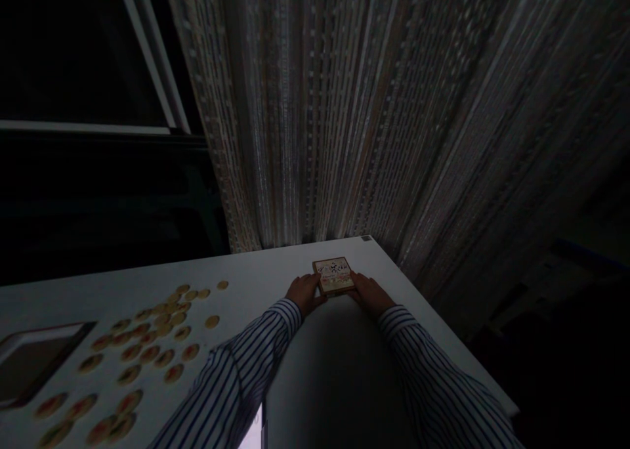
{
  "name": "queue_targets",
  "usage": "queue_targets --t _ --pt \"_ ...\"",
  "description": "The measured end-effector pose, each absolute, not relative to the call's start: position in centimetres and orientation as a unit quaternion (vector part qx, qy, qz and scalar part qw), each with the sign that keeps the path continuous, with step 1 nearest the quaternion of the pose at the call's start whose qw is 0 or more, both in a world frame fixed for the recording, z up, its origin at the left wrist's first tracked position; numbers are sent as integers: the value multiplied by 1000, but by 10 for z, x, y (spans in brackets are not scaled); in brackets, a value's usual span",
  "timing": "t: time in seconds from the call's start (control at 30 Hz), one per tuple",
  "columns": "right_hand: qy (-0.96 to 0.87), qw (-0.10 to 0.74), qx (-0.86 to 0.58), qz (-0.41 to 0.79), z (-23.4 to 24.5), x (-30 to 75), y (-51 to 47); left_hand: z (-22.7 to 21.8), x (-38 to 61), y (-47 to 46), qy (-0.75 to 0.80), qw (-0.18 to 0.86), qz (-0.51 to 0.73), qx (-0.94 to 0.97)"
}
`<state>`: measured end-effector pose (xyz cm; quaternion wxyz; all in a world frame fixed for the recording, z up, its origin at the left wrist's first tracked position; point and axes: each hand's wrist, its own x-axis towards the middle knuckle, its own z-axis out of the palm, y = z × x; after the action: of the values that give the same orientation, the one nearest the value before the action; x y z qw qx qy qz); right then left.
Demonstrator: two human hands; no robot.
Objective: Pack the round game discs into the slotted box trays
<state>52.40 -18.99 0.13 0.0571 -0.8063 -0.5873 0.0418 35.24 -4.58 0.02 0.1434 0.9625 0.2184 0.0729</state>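
A small flat square box (334,276) with a printed lid lies near the far right corner of the white table. My left hand (304,293) grips its left edge, fingers on the side and thumb at the near corner. On the opposite edge, my right hand (371,294) holds the box in the same way. The print shows dark figures and reddish marks, too dim to read. Both arms reach forward in striped sleeves.
Many round wooden discs (149,354), some with red or dark pictures, are scattered on the left of the white table (275,265). A dark-edged tray or frame (46,357) lies at far left. A lit screen (253,432) shows under my left arm. A string curtain (305,107) hangs behind.
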Motion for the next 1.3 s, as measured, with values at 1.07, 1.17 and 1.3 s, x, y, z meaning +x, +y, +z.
queue_targets --t 1.07,1.17,1.3 --pt "-658 186 -727 -53 24 443 -211 48 230 -53 254 259 146 920" --pt "-671 189 -715 -51 21 431 -210 46 215 -57 267 265 161 912" --pt "-690 188 -697 -41 17 415 -209 44 196 -62 259 270 145 916"
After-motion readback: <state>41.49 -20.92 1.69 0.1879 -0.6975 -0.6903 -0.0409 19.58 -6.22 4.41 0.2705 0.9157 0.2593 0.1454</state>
